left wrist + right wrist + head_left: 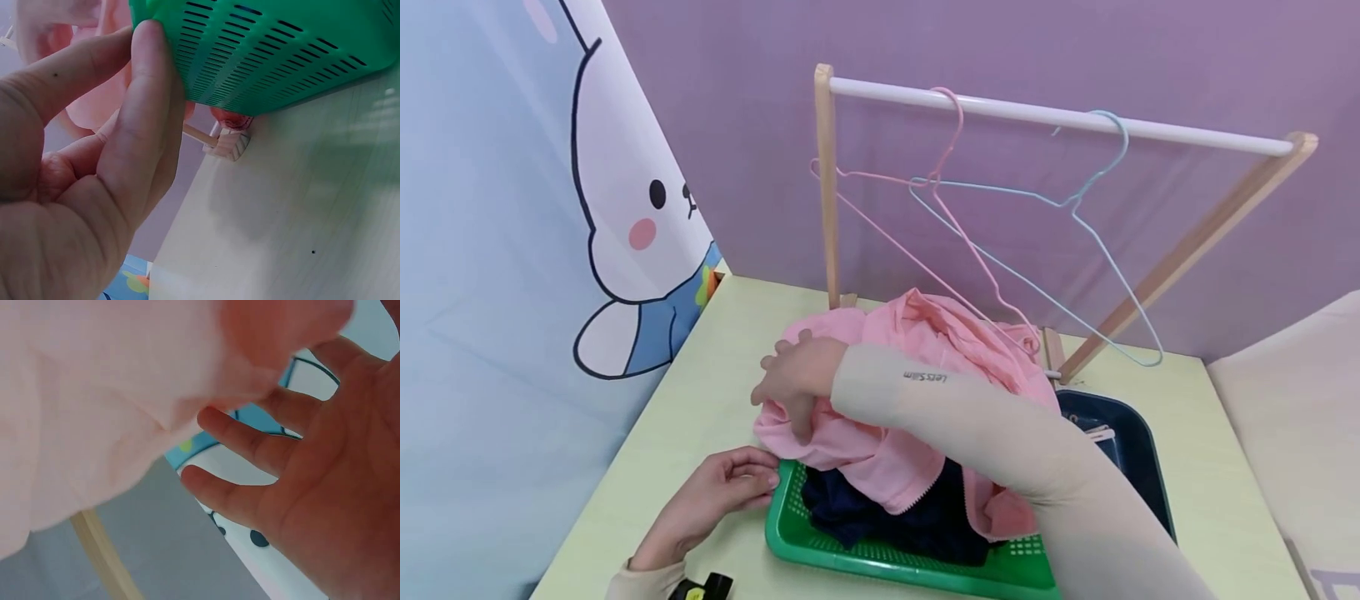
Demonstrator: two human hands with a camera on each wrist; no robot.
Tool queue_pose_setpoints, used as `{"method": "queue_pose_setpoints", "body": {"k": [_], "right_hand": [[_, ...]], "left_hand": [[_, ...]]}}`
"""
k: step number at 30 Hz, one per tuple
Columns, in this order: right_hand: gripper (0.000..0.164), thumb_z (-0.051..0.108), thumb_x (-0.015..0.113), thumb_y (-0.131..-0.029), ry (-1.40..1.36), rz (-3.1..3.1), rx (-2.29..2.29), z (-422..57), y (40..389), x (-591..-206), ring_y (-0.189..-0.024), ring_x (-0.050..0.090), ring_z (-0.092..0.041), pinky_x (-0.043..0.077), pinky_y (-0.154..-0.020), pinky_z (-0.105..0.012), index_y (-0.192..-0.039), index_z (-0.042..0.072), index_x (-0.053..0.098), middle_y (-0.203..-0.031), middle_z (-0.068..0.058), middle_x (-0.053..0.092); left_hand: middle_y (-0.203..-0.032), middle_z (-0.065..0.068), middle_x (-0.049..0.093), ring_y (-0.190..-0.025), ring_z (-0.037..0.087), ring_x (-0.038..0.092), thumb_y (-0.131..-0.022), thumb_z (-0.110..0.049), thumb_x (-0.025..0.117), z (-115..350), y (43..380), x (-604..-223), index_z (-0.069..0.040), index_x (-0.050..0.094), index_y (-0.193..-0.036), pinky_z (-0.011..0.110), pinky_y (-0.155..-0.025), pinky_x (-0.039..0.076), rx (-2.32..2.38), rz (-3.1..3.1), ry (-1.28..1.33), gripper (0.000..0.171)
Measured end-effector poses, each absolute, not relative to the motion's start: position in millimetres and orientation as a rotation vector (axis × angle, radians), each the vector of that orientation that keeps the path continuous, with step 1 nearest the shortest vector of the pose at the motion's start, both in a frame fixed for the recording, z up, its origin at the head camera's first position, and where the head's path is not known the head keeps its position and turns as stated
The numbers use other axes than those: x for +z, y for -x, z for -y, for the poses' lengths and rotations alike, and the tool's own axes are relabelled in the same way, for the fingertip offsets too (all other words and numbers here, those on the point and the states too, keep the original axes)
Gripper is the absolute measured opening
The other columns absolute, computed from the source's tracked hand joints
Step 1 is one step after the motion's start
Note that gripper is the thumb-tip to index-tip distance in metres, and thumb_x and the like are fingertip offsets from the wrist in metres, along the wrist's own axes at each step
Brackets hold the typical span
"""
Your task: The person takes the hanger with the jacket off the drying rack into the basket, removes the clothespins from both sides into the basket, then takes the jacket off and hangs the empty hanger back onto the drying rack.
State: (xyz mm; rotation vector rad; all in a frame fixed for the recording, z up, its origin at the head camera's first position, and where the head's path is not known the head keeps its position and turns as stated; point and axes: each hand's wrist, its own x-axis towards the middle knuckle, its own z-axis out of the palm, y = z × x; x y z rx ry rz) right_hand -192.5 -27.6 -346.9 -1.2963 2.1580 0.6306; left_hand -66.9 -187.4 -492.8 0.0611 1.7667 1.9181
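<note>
A pink zip-up jacket lies bunched over a green plastic basket, on top of a dark navy garment. My left hand pinches the basket's near-left corner between thumb and fingers; the left wrist view shows those fingers at the slotted green wall. Over the left part of the jacket is my right hand, its fingers spread. In the right wrist view the fingertips are extended beside the pink cloth; whether they touch it is unclear.
Behind the basket stands a wooden rack with a white rail. A pink hanger and a light blue hanger hang from it. To the right sits a dark blue bin holding small pale items. A purple wall rises behind.
</note>
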Motion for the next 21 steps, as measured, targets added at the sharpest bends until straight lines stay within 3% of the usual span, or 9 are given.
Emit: {"method": "queue_pose_setpoints", "body": {"k": [5,8,14,21], "right_hand": [[0.032,0.034,0.072,-0.090,1.325,-2.160,0.707,32.0,190.7,-358.5,-0.107,0.043,-0.018,0.030,-0.094,-0.043,-0.120,0.037,0.061,-0.117,0.010,0.054],[0.012,0.021,0.064,-0.097,1.334,-2.211,0.648,31.8,191.8,-361.3,-0.097,0.049,-0.015,0.031,-0.095,-0.042,-0.105,0.031,0.064,-0.102,0.011,0.059],[0.016,0.012,0.061,-0.099,1.372,-2.313,0.410,17.7,196.2,-345.0,-0.086,0.054,-0.008,0.035,-0.102,-0.049,-0.093,0.026,0.068,-0.089,0.010,0.063],[0.024,0.004,0.066,-0.087,1.500,-2.491,0.374,-40.0,172.5,-302.4,-0.091,0.054,-0.011,0.036,-0.100,-0.046,-0.094,0.027,0.069,-0.090,0.009,0.060]], "left_hand": [[-0.110,0.015,0.065,-0.097,0.021,0.069,-0.096,-0.007,0.067,187.7,68.1,-492.7,0.015,0.054,-0.123,0.040,-0.085,0.057,1.923,-1.748,-0.058,0.036],[-0.110,0.016,0.065,-0.097,0.022,0.069,-0.097,-0.007,0.067,188.4,68.6,-492.7,0.015,0.053,-0.124,0.040,-0.085,0.057,1.921,-1.742,-0.063,0.037],[-0.107,0.016,0.066,-0.095,0.022,0.069,-0.097,-0.006,0.066,188.7,70.4,-492.9,0.016,0.052,-0.123,0.040,-0.085,0.057,1.919,-1.743,-0.071,0.038],[-0.106,0.016,0.066,-0.095,0.023,0.069,-0.097,-0.006,0.066,187.8,69.5,-492.7,0.016,0.053,-0.122,0.040,-0.085,0.057,1.917,-1.739,-0.057,0.036]]}}
